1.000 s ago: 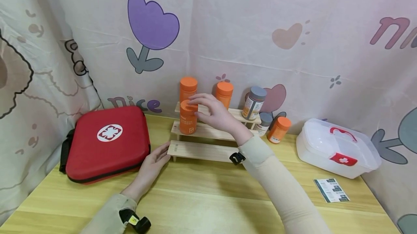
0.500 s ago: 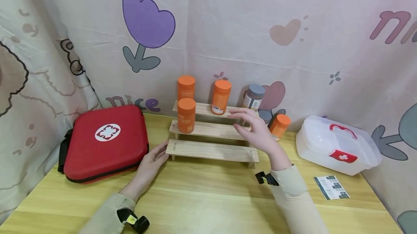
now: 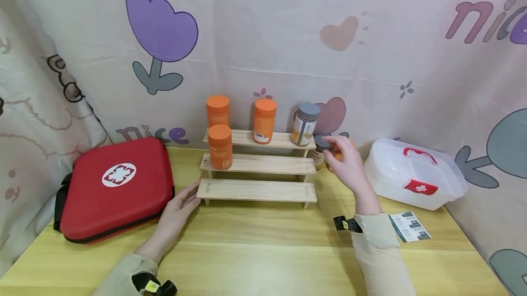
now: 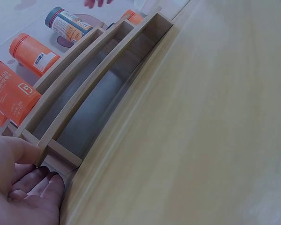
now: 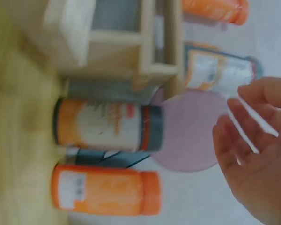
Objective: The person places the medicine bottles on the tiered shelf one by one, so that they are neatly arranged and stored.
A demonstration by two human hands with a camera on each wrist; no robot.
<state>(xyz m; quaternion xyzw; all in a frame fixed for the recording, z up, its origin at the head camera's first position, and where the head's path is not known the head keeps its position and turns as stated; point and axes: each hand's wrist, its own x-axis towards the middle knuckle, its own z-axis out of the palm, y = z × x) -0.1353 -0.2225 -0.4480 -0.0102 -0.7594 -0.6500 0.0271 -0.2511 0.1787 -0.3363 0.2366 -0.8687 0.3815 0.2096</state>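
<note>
A three-step wooden display rack [image 3: 257,190] stands on the table. At its left end, my left hand [image 3: 177,212] touches the lowest step; in the left wrist view its thumb meets the corner, with loosely bent fingers beside it. My right hand [image 3: 347,161] holds nothing and hovers above and in front of a grey-capped bottle [image 5: 105,125] and an orange bottle [image 5: 105,190], both standing on the table right of the rack. On the top step are two orange bottles [image 3: 217,110] [image 3: 264,122] and another grey-capped bottle [image 3: 304,124]. One orange bottle [image 3: 220,148] occupies the middle step's left end.
A red first-aid case [image 3: 119,191] lies left of the rack. To the right stands a translucent white box [image 3: 411,174] with a red handle, and a printed card [image 3: 410,227] lies before it. A patterned curtain [image 3: 263,35] hangs behind the table.
My right hand has moved right, from the orange bottle on the middle step to the bottles beside the rack. My left hand stays at the rack's left end. The head view has shifted right.
</note>
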